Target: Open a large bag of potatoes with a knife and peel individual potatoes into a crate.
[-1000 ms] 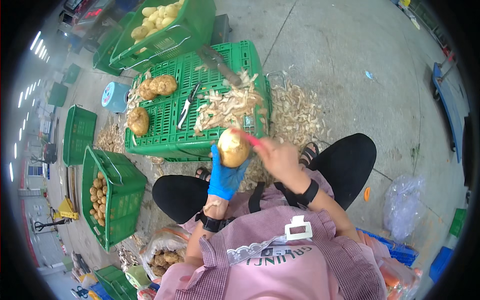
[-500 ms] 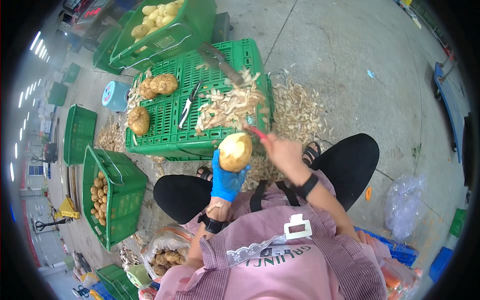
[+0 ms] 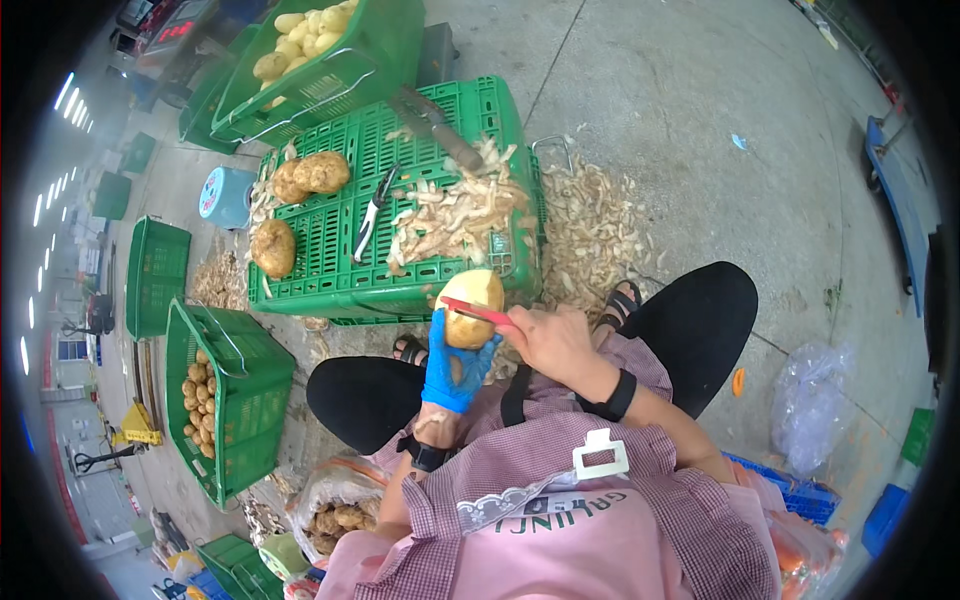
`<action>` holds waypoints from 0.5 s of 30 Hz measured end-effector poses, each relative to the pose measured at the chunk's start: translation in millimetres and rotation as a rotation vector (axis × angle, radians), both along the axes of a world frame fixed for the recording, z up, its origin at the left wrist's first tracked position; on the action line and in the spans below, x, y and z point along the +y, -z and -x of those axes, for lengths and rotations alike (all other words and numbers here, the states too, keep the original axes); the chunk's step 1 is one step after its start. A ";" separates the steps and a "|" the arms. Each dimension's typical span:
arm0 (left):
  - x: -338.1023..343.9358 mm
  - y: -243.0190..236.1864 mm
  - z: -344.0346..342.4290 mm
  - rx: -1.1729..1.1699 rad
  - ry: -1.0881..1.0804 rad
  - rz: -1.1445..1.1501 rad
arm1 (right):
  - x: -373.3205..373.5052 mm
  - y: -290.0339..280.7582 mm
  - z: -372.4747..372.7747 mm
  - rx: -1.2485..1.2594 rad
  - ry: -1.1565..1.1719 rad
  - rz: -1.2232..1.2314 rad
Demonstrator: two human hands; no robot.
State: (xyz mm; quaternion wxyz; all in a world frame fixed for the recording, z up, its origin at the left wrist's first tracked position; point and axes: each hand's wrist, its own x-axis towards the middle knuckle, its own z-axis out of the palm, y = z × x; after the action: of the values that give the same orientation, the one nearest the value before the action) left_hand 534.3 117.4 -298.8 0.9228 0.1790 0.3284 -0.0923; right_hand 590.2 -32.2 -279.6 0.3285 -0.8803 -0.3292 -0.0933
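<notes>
My left hand (image 3: 455,365), in a blue glove, is closed around the lower part of a large, partly peeled potato (image 3: 468,325). Pale flesh shows over its upper side, while brownish skin is left lower down. My bare right hand (image 3: 553,340) grips a red peeler (image 3: 478,311), whose head lies across the potato's face. Just beyond is an upturned green crate (image 3: 340,290) used as a surface. On it lie unpeeled potatoes (image 3: 322,173), a heap of peelings (image 3: 450,225), a black-and-white knife or peeler (image 3: 374,215) and a cleaver-like knife (image 3: 440,130) with a brown handle.
A green crate of peeled potatoes (image 3: 318,38) stands at the far left. Another green crate (image 3: 225,400) at left holds unpeeled potatoes. Peelings (image 3: 595,235) litter the floor right of the surface. A plastic bag (image 3: 812,405) and a blue cart (image 3: 895,215) are at right.
My right hand has brought the peeler leftward and down, from beyond the potato onto its face. The potato stays in my left hand and shows more pale flesh toward me.
</notes>
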 end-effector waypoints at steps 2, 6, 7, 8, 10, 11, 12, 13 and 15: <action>6.3 0.9 -0.2 -0.019 0.056 0.045 | -1.2 2.1 -12.4 0.117 0.138 0.117; -8.3 -15.6 -10.0 -0.086 -0.023 -0.024 | -4.2 4.8 -22.0 0.021 0.170 0.054; -10.8 -11.4 -7.6 -0.070 -0.063 -0.036 | -2.5 -2.0 -10.2 -0.047 0.129 0.034; -13.2 -7.2 -7.0 -0.059 -0.102 -0.048 | 0.8 -7.3 -0.7 0.002 0.038 0.019; -9.7 3.0 -7.5 -0.043 -0.092 -0.043 | 2.5 -6.1 4.2 -0.053 0.026 -0.009; -8.9 7.1 -7.1 -0.025 -0.083 -0.065 | 2.6 -2.6 0.7 -0.059 0.052 0.008; -10.9 -2.7 -9.6 0.013 -0.072 -0.143 | 1.2 -0.6 -7.4 0.021 0.160 0.109; -15.0 -14.3 -12.1 0.052 -0.052 -0.219 | -4.9 0.7 -17.9 0.103 0.276 0.212; -15.8 -23.2 -15.2 0.108 -0.094 -0.063 | -19.1 8.1 -34.5 0.181 0.343 0.167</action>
State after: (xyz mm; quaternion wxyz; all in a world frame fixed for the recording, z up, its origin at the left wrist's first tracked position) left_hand 549.5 101.6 -275.6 0.9010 0.1874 0.3884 -0.0480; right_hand 624.7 -51.3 -287.7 0.2618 -0.9525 -0.1501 -0.0409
